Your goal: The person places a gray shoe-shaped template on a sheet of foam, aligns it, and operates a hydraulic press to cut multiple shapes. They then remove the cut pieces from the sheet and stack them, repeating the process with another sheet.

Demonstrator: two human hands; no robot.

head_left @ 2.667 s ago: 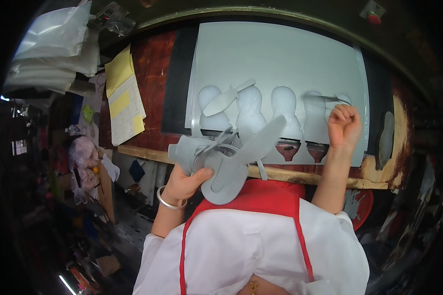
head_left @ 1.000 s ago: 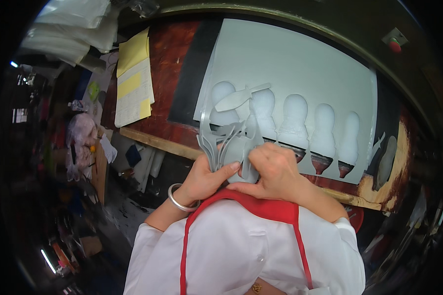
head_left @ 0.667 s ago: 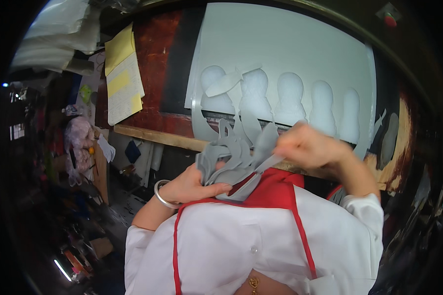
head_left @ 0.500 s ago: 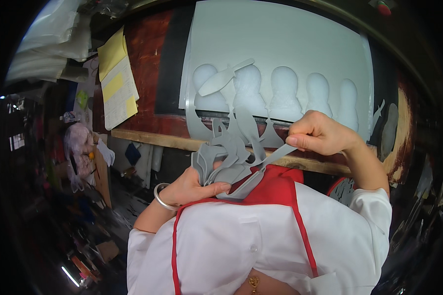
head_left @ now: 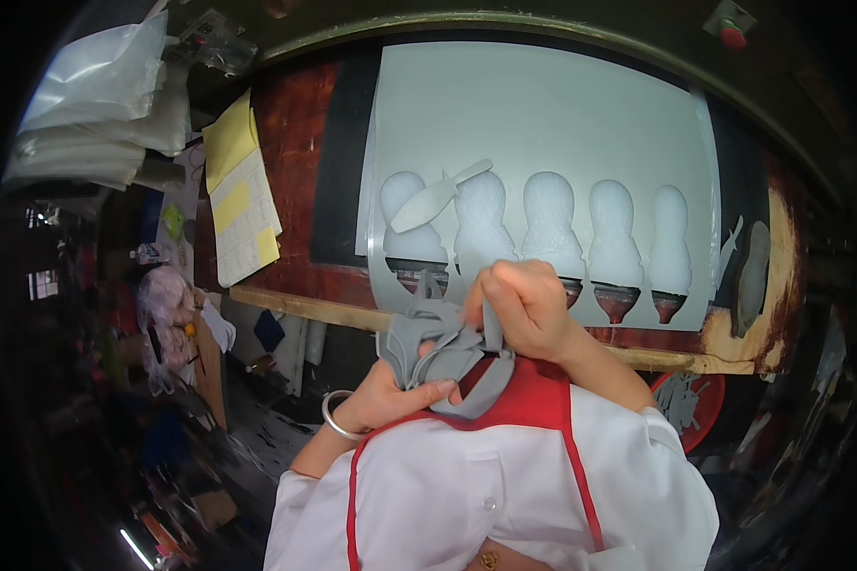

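Right hand (head_left: 528,309) is shifting toward nine o'clock, pinching pieces (head_left: 457,357) at its eight; left hand (head_left: 376,395) is gripping their eight-o'clock side.

A sheet (head_left: 543,105) lies on the table (head_left: 300,124), five cut-outs (head_left: 550,219) in a row along its near side. A loose piece (head_left: 428,206) rests across the two leftmost. Left of the sheet lies a notepad (head_left: 243,200); right of it, a sole (head_left: 752,276). Before the table, a bundle of pieces (head_left: 419,338) sits in the left hand (head_left: 388,395), the right hand (head_left: 533,309) at its right side. Scraps (head_left: 681,400) lie in a tub (head_left: 719,404) below the table's right end.
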